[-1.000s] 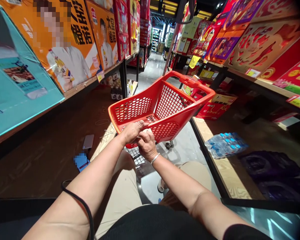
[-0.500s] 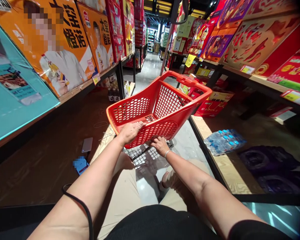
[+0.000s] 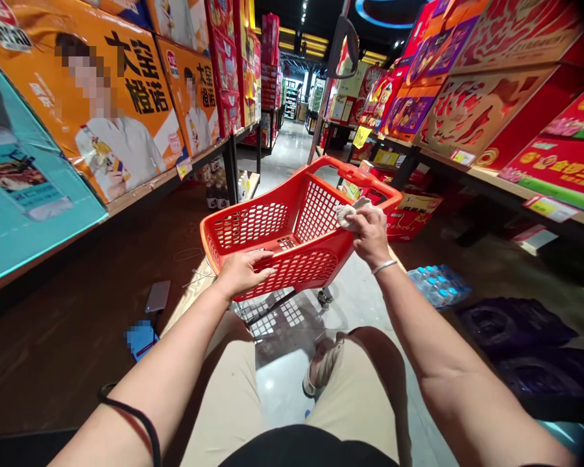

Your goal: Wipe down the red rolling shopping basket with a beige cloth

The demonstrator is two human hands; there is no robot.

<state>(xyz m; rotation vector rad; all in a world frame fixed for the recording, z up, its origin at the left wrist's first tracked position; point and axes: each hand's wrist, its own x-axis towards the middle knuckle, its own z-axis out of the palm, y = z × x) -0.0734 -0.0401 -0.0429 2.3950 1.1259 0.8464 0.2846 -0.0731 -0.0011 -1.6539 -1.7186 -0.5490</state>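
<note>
A red plastic shopping cart (image 3: 316, 256) with lattice walls stands at an angle in front of my knees. My left hand (image 3: 243, 272) grips the rim of its near side, thumb outside and fingers over the edge. Pinched in my right hand (image 3: 370, 233) is a crumpled greyish-white cloth (image 3: 346, 216), held against the cart's near upper rim just below the handle (image 3: 363, 175). The fingers partly cover the cloth. A bracelet circles my right wrist, and a dark cord loops around my left forearm.
Shelves with boxed goods flank the aisle: orange drink cartons (image 3: 131, 110) at left, red gift boxes (image 3: 559, 172) at right. A pack of bottled water (image 3: 438, 285) lies on the low right shelf. A pale flat device (image 3: 158, 296) and a blue object (image 3: 141, 338) lie at lower left.
My right hand has risen from beneath the cart's side to its upper right rim, and the cloth now shows in it. My left hand stays on the near rim, its fingers slightly shifted.
</note>
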